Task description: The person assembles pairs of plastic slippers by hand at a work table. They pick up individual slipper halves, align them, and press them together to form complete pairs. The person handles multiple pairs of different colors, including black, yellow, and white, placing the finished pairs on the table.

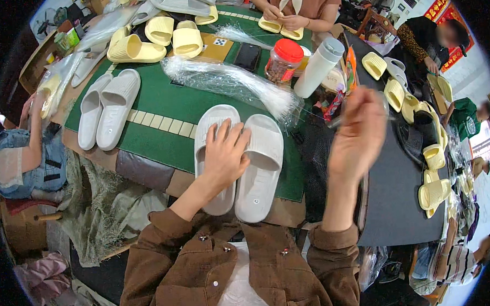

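Observation:
A pair of light grey slippers (pixel 259 169) lies side by side in front of me, toes pointing away, on the green table mat. My left hand (pixel 223 154) rests over the left slipper's strap, its fingers spread and reaching toward the right slipper. To the right, my right hand (pixel 359 134) is raised above the table edge, blurred by motion, with its fingers curled in. Faint clear strands show beside it; what the fingers hold is not clear. Beyond the pair lies a bundle of clear plastic strands (pixel 231 85) in a bag.
Another grey pair (pixel 111 109) lies left. Cream slippers (pixel 134 48) are heaped at the far left. A red-lidded jar (pixel 285 61), a pale bottle (pixel 320 67) and a phone (pixel 247 56) stand or lie beyond. More slippers line the dark right-hand table (pixel 386 201). Other people work around.

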`<action>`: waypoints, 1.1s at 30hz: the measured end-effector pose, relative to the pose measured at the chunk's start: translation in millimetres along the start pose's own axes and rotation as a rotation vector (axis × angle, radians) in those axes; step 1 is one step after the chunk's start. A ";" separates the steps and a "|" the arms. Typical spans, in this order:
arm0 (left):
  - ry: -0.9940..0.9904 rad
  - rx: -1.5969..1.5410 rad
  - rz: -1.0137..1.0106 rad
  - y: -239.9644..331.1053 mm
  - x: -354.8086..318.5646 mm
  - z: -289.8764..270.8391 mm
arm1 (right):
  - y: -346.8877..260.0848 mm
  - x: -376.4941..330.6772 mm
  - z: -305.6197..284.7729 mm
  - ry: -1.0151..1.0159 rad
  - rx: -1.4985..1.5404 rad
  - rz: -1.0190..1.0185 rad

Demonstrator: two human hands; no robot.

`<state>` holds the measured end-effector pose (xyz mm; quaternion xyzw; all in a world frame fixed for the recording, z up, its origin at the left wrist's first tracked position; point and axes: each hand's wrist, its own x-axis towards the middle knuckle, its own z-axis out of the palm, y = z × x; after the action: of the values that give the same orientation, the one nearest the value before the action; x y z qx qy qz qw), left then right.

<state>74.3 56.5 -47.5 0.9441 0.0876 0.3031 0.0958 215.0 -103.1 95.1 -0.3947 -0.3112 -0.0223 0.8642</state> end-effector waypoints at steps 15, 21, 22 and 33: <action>0.082 0.036 -0.001 5.1 -8.8 0.0 | 186.8 -54.2 -77.4 0.188 -0.305 0.529; 0.059 0.039 -0.014 8.6 -9.3 -0.6 | 195.9 -33.8 -66.7 0.254 -0.210 0.575; 0.049 0.027 -0.010 10.4 -9.0 -1.2 | 195.7 -29.2 -65.5 0.245 -0.186 0.556; 0.065 -0.051 0.043 31.9 -12.3 4.1 | 164.8 -29.3 -52.1 0.134 -0.221 0.574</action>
<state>70.3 22.4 -50.1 0.9326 0.0627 0.3378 0.1103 265.4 -32.2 -57.0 -0.5558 -0.1250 0.1628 0.8056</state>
